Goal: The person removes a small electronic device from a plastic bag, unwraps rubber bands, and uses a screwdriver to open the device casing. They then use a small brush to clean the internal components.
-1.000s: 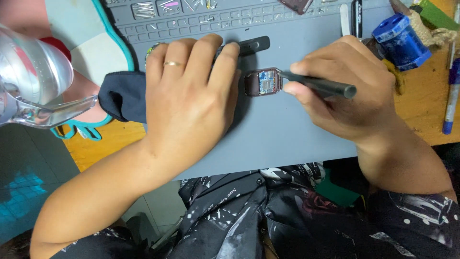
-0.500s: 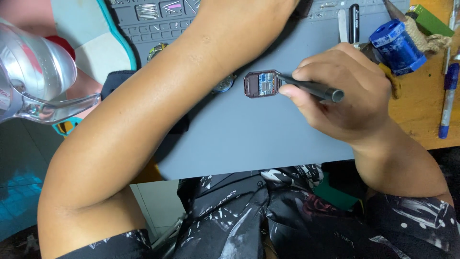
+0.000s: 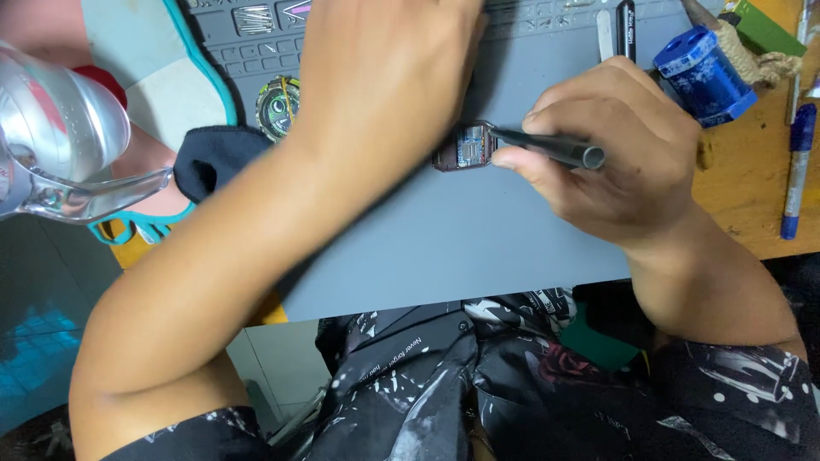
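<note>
The right hand (image 3: 615,162) is curled closed around a slim dark tool (image 3: 551,147), pinched between thumb and fingers like a pen, with its tip resting on the small square watch body (image 3: 464,147). That watch body lies face up on the grey work mat (image 3: 478,248), near the mat's middle, and its open top shows a bluish inner part. The left hand (image 3: 384,77) reaches across the mat toward its upper edge, the forearm crossing just left of the watch body; its fingers run out of the top of the view, so I cannot tell how far it is open or whether it grips anything. Under the forearm's left side lie a black cloth (image 3: 213,158) and a round greenish dial (image 3: 280,107), the dial sitting on the mat's ridged tray section. A clear plastic bottle (image 3: 55,141) looms at the far left, close to the camera and blurred. On the wooden table (image 3: 752,188) to the right stand a blue pot (image 3: 705,72), tilted, and a blue pen (image 3: 799,171) lying lengthwise, well apart from the watch body
</note>
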